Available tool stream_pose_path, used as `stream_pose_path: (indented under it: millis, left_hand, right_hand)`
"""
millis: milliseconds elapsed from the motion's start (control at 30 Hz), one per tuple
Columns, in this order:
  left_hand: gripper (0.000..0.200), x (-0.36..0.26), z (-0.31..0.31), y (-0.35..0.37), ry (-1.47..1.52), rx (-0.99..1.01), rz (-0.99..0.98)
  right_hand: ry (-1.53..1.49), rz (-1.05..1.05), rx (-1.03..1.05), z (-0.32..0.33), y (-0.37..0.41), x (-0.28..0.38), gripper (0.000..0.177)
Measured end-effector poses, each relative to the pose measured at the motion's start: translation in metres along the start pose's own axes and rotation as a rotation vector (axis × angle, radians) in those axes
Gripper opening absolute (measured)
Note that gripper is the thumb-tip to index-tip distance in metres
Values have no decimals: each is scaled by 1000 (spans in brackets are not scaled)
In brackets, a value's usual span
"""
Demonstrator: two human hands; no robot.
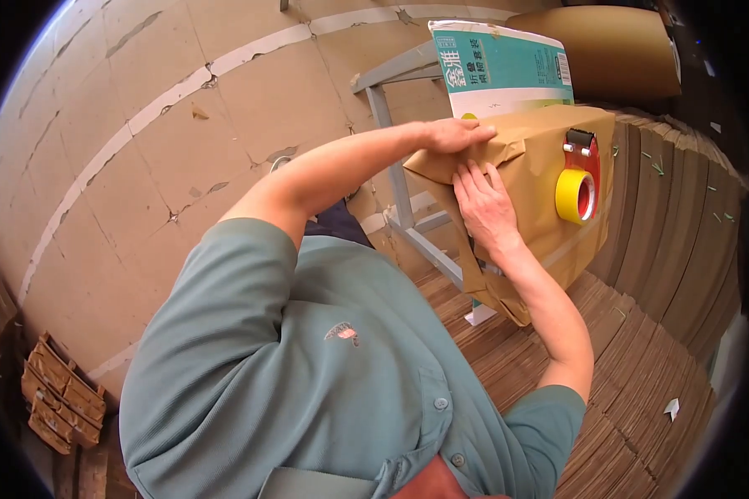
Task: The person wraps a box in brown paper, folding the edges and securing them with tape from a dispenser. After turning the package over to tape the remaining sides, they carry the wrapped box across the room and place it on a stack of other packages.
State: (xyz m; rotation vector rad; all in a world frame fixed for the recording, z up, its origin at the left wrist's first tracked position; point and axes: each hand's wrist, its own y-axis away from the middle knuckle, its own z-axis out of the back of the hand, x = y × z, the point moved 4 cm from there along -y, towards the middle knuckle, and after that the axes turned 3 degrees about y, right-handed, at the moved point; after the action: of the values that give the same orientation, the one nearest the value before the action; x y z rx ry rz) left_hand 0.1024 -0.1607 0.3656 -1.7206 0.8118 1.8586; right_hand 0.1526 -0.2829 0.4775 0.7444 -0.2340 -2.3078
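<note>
A package wrapped in brown paper (549,241) rests tilted on a grey metal stand. My left hand (460,135) is at the package's upper left edge, closed on a fold of the brown paper. Just below it, my right hand (487,204) lies on the paper with its fingers flat and slightly apart, beside a raised crease. A red tape dispenser (581,148) with a roll of yellow tape (570,197) sits on the package, right of my right hand. Behind the package stands a teal and white printed carton (503,66).
The grey metal stand (399,187) has legs left of the package. Stacked brown cardboard sheets (624,366) lie below and right. A large brown paper roll (603,54) is at the top right. The cracked floor (141,166) has a curved white line. Brown bundles (62,391) are at lower left.
</note>
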Motion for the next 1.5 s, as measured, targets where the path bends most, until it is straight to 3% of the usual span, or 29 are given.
stream_pose_path:
  millis: [33,133,200,267,333,367,467,633,767,867,900,1000,1133,1400,1500]
  left_hand:
    - [74,6,6,-4,2,4,4]
    - [80,29,47,-8,269,138,292]
    - [81,50,56,9,311,26,342]
    - [79,56,36,48,230,356,484]
    - [65,51,20,84,401,544,628]
    - [65,50,15,89,379,562,634]
    - [46,48,7,94,705,305,547]
    - [31,19,-7,68,753,256,442]
    - [26,23,-26,54,963,133,491]
    - [25,26,-30,47,1092,118,542]
    - [25,24,-30,45,1072,137,553]
    - [23,18,-25,41,996,137,666]
    - [24,5,-12,30,1101,248,749]
    - [24,3,-8,30,1031,291,739]
    - [25,-10,1,37,785,326,542]
  right_hand:
    - [-7,-5,11,0,0,2,37]
    - [-12,-17,18,-1,3,6,37]
    - [5,-10,3,-1,4,4,37]
    - [19,-24,-2,-2,3,4,38]
    - [52,5,-8,-3,5,6,40]
    - [44,-21,-7,-4,5,5,40]
    - [73,-19,-10,-3,8,8,41]
    - [116,-69,14,-3,10,11,44]
    - [-102,-127,114,9,26,12,46]
    - [-369,-611,-431,59,60,-3,70]
    - [-371,-639,-433,53,63,3,70]
    - [-415,-1150,-343,21,78,18,103]
    - [-276,-1234,-220,5,72,28,114]
    - [-300,-1260,-282,3,70,31,106]
    - [-302,-1278,-285,5,70,26,103]
